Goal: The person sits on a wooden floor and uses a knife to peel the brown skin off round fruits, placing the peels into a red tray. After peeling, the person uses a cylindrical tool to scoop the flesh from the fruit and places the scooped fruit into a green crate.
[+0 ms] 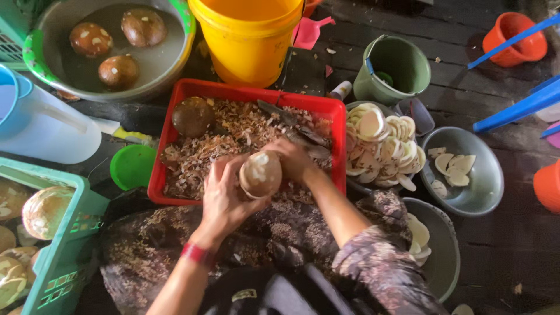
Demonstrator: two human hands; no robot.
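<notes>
Gripping a partly peeled coconut between them, left hand and right hand hold it over the red tray of shavings, near a yellow bucket beyond the tray.

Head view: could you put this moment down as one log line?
left hand: holds coconut | right hand: on coconut, grips knife | under them: red tray of brown shavings

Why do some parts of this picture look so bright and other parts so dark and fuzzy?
In the head view, daylight washes out the white slices and the yellow bucket, while the floor lies in shadow. The right hand and its knife look a bit smeared; the left hand and the coconut are sharper.
</notes>
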